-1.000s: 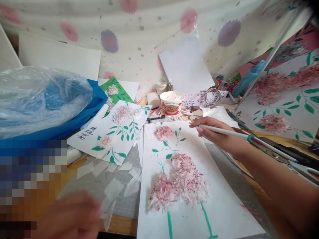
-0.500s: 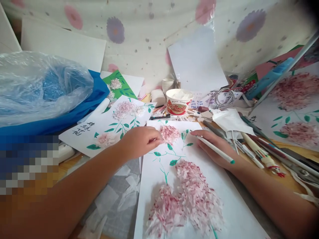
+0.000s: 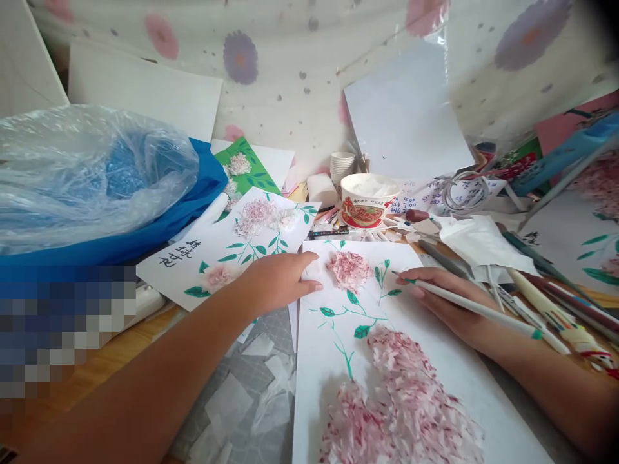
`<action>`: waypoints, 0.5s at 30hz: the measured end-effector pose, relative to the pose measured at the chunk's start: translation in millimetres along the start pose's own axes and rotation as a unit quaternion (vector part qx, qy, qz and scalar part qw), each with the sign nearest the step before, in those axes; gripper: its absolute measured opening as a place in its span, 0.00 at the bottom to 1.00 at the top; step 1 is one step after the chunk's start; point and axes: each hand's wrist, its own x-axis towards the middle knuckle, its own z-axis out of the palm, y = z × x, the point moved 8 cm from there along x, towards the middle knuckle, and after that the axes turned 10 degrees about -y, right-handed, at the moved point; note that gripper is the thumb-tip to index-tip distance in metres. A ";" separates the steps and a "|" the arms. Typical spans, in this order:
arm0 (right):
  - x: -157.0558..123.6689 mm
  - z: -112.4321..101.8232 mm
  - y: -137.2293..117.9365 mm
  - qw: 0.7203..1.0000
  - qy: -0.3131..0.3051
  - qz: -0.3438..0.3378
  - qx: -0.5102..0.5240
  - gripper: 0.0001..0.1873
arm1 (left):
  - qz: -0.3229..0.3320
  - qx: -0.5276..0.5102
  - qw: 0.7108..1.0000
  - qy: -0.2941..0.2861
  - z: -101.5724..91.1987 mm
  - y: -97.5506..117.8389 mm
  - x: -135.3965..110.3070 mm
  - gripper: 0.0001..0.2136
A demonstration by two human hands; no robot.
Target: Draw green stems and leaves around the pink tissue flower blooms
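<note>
A white sheet (image 3: 309, 374) lies before me with green leaves and stems drawn on it. Crumpled pink-and-white paper flowers stand out from it: a small flower (image 3: 351, 270) near the top and two bigger clusters, the right cluster (image 3: 420, 393) and the left cluster (image 3: 355, 428). My right hand (image 3: 447, 323) grips a white marker (image 3: 476, 312) with a green tip and green end, the tip close to the leaves right of the small flower. At the sheet's upper left edge rests my left hand (image 3: 278, 280), thumb and forefinger apart, nothing visible between them.
Another flower picture (image 3: 193, 270) lies left, above paper scraps (image 3: 229, 396) on a grey mat (image 3: 203, 374). Behind stands a paper bowl (image 3: 370, 203) with white paper inside. Pens and a white face mask (image 3: 483, 245) crowd the right; a plastic bag (image 3: 97, 174) sits left.
My left thumb and forefinger have parted. The marker's tip now shows at my right fingertips, near the drawn leaves. The whole view has shifted, so things appear further right.
</note>
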 end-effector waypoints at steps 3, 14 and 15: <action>-1.8 0.7 -2.3 1.000 -0.011 0.000 0.013 0.11 | -0.023 -0.002 1.000 -0.007 3.6 -4.3 2.3 0.27; -9.8 -3.9 -3.8 0.999 -0.002 -0.007 0.043 0.11 | -0.021 -0.057 0.998 0.012 2.8 -5.6 2.6 0.29; -11.3 -6.4 -5.9 0.999 0.007 -0.004 0.047 0.10 | -0.012 -0.052 0.999 0.010 3.1 -3.0 1.4 0.27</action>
